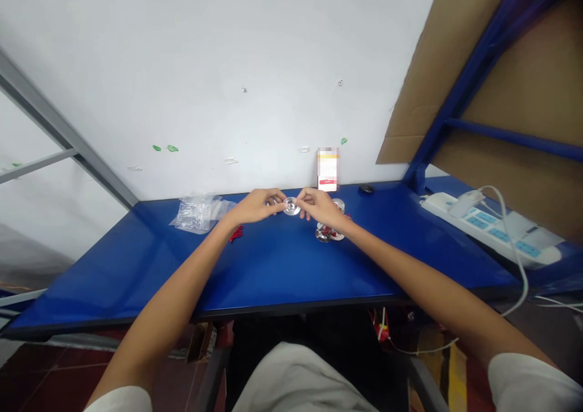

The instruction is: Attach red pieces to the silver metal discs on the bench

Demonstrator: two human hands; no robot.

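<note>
A small round metal disc (291,206) with a raised centre is held up over the blue table between my two hands. My left hand (262,206) pinches its left edge with thumb and fingers. On the opposite edge, my right hand (319,206) is closed in the same way. Several shiny discs with red bits (328,235) lie in a loose pile below my right wrist, partly hidden by it. Near my left wrist rests a small bundle of red cord (236,233).
Clear plastic bags (198,213) lie at the back left of the blue table (282,272). A phone (328,169) leans on the white wall, with a black mouse (366,189) to its right. A white power strip (492,227) with a cable stands at the right.
</note>
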